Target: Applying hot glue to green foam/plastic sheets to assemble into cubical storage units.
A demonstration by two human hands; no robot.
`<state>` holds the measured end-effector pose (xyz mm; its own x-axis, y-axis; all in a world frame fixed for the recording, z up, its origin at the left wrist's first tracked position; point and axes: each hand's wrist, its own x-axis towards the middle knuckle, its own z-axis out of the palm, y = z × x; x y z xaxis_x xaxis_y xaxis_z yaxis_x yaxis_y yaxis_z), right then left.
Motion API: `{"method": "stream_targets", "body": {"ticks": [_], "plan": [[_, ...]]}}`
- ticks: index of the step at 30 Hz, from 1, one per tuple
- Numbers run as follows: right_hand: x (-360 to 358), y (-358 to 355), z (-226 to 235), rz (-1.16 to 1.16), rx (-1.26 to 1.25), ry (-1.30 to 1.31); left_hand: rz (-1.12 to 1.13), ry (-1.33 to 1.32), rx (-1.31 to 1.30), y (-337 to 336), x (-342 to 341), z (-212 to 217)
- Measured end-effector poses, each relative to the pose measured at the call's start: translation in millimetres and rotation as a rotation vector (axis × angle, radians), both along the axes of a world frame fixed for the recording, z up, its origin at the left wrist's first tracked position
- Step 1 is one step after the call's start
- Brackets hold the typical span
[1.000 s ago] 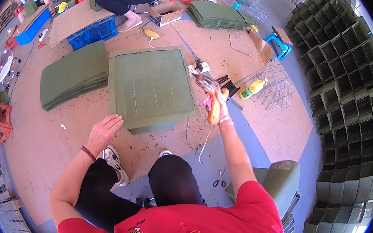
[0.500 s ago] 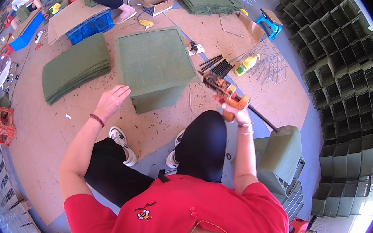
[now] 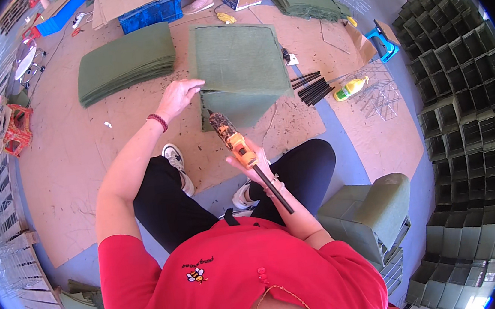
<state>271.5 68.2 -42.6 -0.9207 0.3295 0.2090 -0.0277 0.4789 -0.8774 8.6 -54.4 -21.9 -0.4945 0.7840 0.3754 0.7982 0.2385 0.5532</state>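
Now the left hand pinches the near-left edge of the top green felt sheet and lifts it, fingers curled over the rim, so the layer beneath shows as a darker wedge. That raised flap looks held up to give the tool room to get in. The right hand is wrapped closed around an orange glue gun, nozzle aimed far and slightly left at the opened gap, with a long black glue stick trailing back toward the red shirt. The gun sits close to the body, between the knees, just short of the felt.

To the left on the cardboard floor mat lies a flat stack of felt sheets, well apart from the one in hand. Just right of the lifted sheet sits a bundle of black glue sticks, and beyond it a yellow-green bottle on its side, both within reach of the gun hand.

Containers next: a blue crate at the far edge, contents not readable from here. Along the right, a wall of stacked green felt pockets, their open cells looking empty. Near right, a folded felt box tops a short pile.
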Motion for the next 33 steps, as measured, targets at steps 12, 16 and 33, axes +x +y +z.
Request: {"method": "stream_targets", "body": {"ticks": [12, 16, 33], "plan": [[-50.9, -24.5, -6.1, -0.12, 0.209, 0.089, 0.004, -0.198, -0.059, -3.9, -3.4, 5.2], [-53.6, -30.8, -10.6, -0.124, 0.181, 0.088, 0.014, -0.213, -0.08, -4.3, -5.6, 3.7], [-56.9, -31.3, -9.8, -0.155, 0.111, 0.123, 0.016, -0.175, -0.032, -1.1, -7.2, 1.3]]}}
